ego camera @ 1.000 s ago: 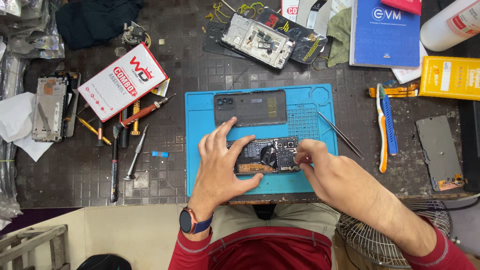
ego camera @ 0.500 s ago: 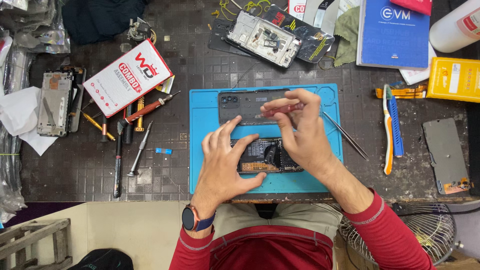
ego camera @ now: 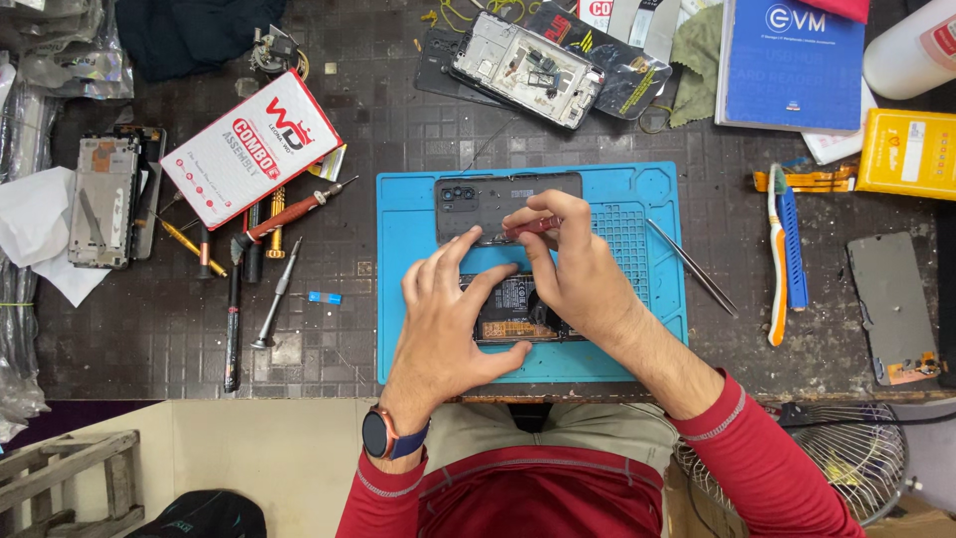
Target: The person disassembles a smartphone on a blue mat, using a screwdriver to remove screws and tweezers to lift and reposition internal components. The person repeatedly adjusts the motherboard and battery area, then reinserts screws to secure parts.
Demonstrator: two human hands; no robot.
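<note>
An opened phone [ego camera: 518, 311] lies on a blue work mat [ego camera: 408, 229], its insides showing. My left hand [ego camera: 443, 319] presses flat on its left part, fingers spread. My right hand [ego camera: 568, 264] hovers over the phone's upper edge and pinches a small red-handled tool [ego camera: 533, 225] between thumb and fingers. The tool's tip is hidden. Just beyond, on the mat, lies a dark phone back cover [ego camera: 478, 199] with its camera cluster at the left.
Tweezers [ego camera: 692, 267] rest on the mat's right edge. Screwdrivers [ego camera: 274, 254] and a white-red box [ego camera: 249, 147] lie left. A toothbrush [ego camera: 775, 254], blue tool, grey panel [ego camera: 891, 309], yellow box and blue book sit right. Another phone frame [ego camera: 523, 68] lies at the back.
My right hand lifted from the phone's lower right, rose over the back cover, and now holds the red-handled tool at the phone's upper edge. My left hand stayed pressed on the phone.
</note>
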